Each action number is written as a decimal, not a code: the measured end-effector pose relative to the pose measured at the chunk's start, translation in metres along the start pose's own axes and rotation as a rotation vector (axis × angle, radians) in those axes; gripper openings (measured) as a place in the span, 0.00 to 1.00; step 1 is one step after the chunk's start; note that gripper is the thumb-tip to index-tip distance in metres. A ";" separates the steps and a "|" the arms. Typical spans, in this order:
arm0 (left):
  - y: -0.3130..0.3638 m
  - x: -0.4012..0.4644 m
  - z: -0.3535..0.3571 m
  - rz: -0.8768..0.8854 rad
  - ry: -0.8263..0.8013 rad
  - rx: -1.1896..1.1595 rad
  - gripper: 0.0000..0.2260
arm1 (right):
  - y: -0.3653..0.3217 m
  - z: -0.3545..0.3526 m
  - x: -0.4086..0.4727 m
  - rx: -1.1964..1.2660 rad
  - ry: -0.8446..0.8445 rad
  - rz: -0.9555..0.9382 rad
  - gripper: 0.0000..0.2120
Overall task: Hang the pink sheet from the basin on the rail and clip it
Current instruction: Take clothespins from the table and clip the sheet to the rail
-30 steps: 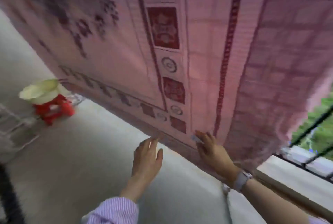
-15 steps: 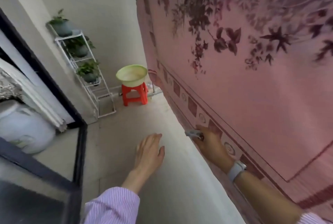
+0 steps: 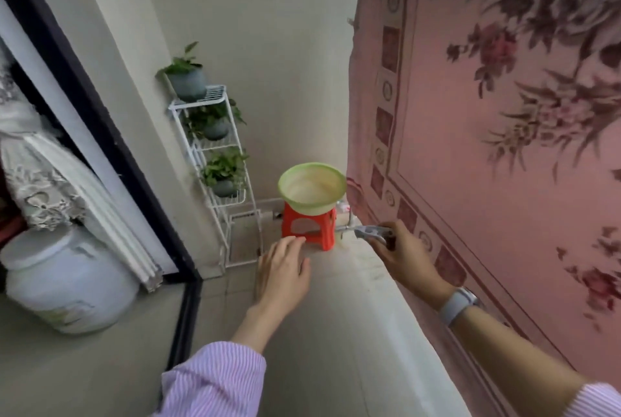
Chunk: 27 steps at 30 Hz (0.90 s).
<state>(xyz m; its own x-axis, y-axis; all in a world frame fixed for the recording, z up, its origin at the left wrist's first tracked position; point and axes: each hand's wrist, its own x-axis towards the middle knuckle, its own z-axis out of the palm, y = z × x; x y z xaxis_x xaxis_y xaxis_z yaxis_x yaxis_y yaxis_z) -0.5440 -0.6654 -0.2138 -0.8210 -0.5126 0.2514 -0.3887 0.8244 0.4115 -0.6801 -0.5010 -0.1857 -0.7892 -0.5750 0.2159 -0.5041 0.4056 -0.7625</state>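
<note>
Pink sheet (image 3: 504,154) hung over the rail on the right, draped down to the near right; right hand (image 3: 401,257) pinched a grey clip (image 3: 373,232) beside the sheet's lower border; left hand (image 3: 282,277) released, fingers straight, holding nothing; green basin (image 3: 312,189) sat on the red stool (image 3: 309,228) at far centre.

The sheet (image 3: 487,154) hangs on the right, with the right hand (image 3: 405,257) just before its lower edge, holding a clip (image 3: 373,233). Left of that hand is the left hand (image 3: 284,274) — beyond both, the basin (image 3: 312,189) sits on a stool (image 3: 311,228), a plant rack (image 3: 215,161) to its left.
</note>
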 end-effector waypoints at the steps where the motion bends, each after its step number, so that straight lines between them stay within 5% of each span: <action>1: -0.017 0.033 -0.002 0.010 0.002 -0.007 0.18 | -0.005 0.013 0.032 -0.015 0.020 0.015 0.13; 10: -0.094 0.326 0.005 0.083 -0.053 -0.041 0.20 | -0.024 0.055 0.295 -0.024 0.172 0.046 0.09; 27: -0.147 0.763 0.155 0.094 -0.192 -0.401 0.16 | 0.108 0.111 0.724 -0.164 0.276 0.189 0.15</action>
<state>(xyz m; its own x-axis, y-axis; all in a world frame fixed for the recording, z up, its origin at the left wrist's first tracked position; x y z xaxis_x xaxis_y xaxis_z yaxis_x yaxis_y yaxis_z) -1.1782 -1.1404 -0.2182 -0.9222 -0.3554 0.1525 -0.1473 0.6874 0.7112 -1.2668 -0.9521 -0.1802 -0.9274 -0.2751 0.2536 -0.3721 0.6076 -0.7017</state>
